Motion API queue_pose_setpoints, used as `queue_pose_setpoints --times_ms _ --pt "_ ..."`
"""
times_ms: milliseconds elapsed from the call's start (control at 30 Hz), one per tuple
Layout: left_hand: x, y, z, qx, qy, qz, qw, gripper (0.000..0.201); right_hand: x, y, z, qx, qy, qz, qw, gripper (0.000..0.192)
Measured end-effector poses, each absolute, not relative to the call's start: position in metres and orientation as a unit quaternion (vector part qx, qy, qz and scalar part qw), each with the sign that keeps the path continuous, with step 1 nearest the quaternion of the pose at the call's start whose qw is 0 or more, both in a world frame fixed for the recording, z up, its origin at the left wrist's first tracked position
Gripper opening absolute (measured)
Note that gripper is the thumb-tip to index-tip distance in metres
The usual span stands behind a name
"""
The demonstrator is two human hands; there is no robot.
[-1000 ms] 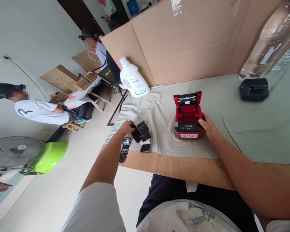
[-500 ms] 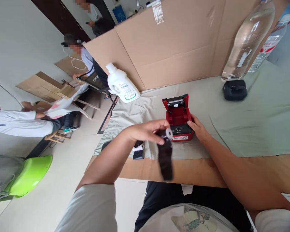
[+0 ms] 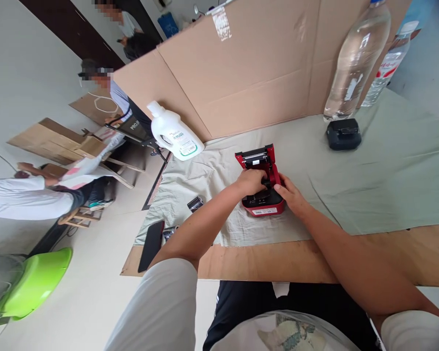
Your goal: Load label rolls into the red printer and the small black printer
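Observation:
A small red and black printer (image 3: 264, 210) stands on the cloth with its lid (image 3: 256, 155) raised. My left hand (image 3: 251, 182) reaches into its open compartment, the fingers bent and partly hidden. They are closed on a roll with a black strip (image 3: 258, 199), of which only a dark part shows over the printer's front. My right hand (image 3: 291, 194) grips the printer's right side, thumb on the upper edge. Left of the printer, a small black packet (image 3: 195, 204) lies on the cloth.
A dark phone (image 3: 151, 246) and a shiny packet (image 3: 169, 233) lie near my left forearm. A white jug (image 3: 177, 134) leans by the cardboard wall (image 3: 256, 73). Water bottles (image 3: 356, 63) and a black case (image 3: 344, 134) are at the back right. Other people sit beyond, at left.
My left hand has moved from in front of the printer into its open compartment, taking the roll with the black strip along. My right hand stays on the printer's side. The view has shifted slightly.

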State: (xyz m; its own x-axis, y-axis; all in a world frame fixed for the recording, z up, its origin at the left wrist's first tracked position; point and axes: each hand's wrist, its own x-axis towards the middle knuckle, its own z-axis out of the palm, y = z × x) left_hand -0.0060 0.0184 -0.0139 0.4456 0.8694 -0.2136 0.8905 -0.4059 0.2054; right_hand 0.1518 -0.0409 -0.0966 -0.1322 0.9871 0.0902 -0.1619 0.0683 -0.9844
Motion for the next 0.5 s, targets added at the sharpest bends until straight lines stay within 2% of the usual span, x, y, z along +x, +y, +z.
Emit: queue_pose_setpoints --times_ms 133,233,367,433,500 --pt "-0.012 0.013 -0.018 0.841 0.514 0.039 0.162 0.021 0.151 -0.040 -0.097 -0.401 -0.515 0.551 0.520 0.066" --pt "-0.022 0.002 -0.016 0.822 0.509 0.194 0.165 0.015 0.151 -0.041 -0.094 -0.397 -0.509 0.559 0.521 0.068" --pt "-0.040 -0.002 -0.015 0.741 0.498 0.445 0.073 0.035 0.151 -0.043 -0.091 -0.393 -0.501 0.570 0.519 0.069" --pt "-0.047 0.003 -0.019 0.721 0.491 0.485 0.066 0.049 0.151 -0.043 -0.090 -0.398 -0.501 0.568 0.518 0.071" --pt "-0.052 0.007 -0.025 0.717 0.488 0.484 0.116 0.061 0.152 -0.043 -0.090 -0.395 -0.504 0.570 0.515 0.073"
